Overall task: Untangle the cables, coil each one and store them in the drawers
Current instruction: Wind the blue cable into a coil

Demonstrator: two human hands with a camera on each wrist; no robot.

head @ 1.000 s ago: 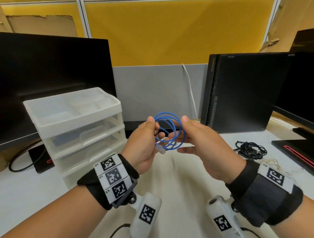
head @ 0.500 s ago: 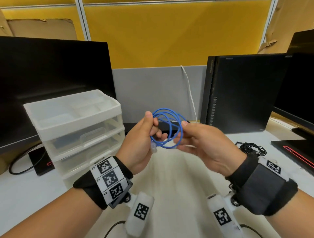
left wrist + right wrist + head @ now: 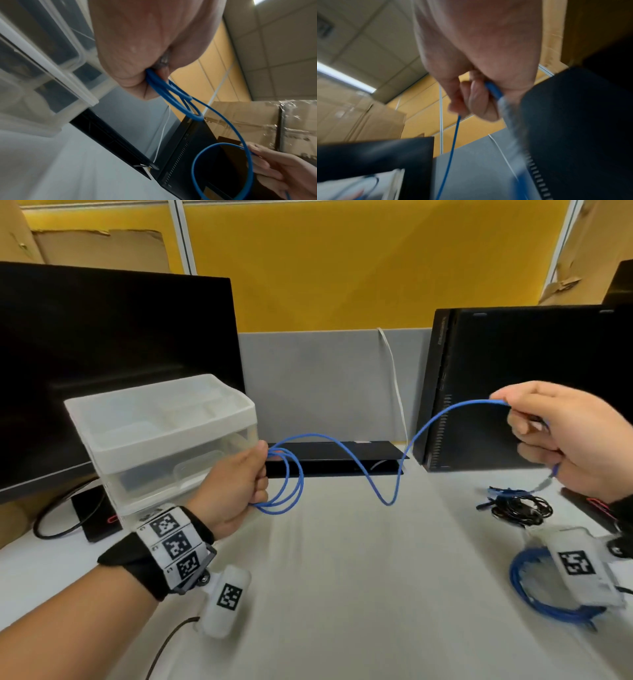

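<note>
Coiling step: left hand grips the cable loops, right hand pinches its free end; next, likely wind the slack onto the loops.

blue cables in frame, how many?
2. One blue cable hangs between the left hand and right hand. A second, coiled blue cable lies on the desk near right, partly hidden.
</note>
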